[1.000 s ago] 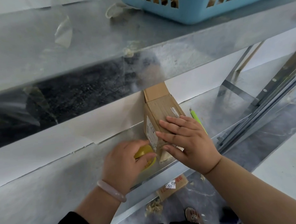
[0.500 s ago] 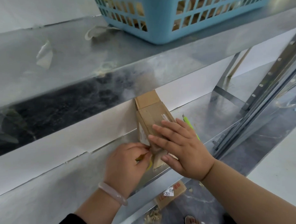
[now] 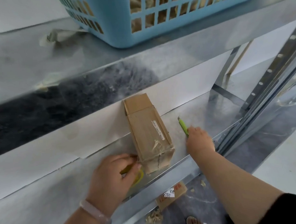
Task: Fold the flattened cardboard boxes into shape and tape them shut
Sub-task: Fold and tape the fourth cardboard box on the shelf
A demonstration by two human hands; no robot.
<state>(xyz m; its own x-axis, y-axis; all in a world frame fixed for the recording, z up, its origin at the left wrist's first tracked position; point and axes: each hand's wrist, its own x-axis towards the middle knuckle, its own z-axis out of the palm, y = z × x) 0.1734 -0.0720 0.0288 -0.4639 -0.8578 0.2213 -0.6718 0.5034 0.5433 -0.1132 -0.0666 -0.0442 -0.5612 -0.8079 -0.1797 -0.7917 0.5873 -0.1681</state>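
The right hand [image 3: 199, 141] has left the top of the box [image 3: 148, 130], where it lay flat a moment ago, and now reaches onto the near end of the green knife [image 3: 182, 125] beside it. It is blurred, so I cannot tell whether the fingers have closed on the handle. The left hand [image 3: 114, 178] stays at the box's near left corner, curled round the yellow tape roll [image 3: 139, 176].

Clear tape [image 3: 159, 146] shows crinkled over the near end of the box, so that end looks sealed. Cutting the strip free seems to be the step in hand (the far flap looks still unsealed).

The box lies lengthwise on a grey metal shelf [image 3: 202, 110]. A blue basket [image 3: 121, 29] stands on the shelf above [image 3: 41, 57]. Below, on a dark floor [image 3: 270, 132], lies a labelled piece of cardboard [image 3: 173, 194] among scraps.
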